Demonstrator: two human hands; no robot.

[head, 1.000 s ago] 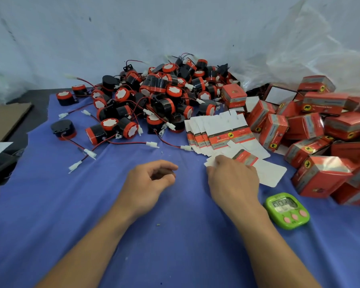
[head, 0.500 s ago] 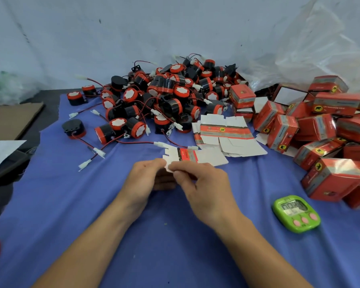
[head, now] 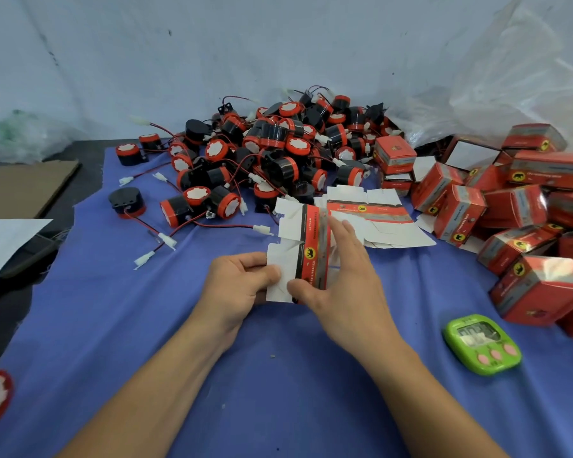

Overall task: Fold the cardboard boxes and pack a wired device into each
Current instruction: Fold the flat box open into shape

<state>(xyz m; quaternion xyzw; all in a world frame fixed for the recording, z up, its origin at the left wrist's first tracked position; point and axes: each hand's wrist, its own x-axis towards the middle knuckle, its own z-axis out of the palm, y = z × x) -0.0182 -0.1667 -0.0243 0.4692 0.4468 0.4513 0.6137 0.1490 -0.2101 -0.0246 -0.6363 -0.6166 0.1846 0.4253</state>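
Head view: left hand point(head: 242, 285) & right hand point(head: 348, 285) each pinch a flat, glossy red-and-white cardboard box blank point(head: 313, 246) w/ notched flaps, held between them.

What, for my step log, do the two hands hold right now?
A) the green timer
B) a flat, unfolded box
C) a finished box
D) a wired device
B: the left hand and the right hand both pinch the flat box, whose white flaps are spread out and not yet folded.
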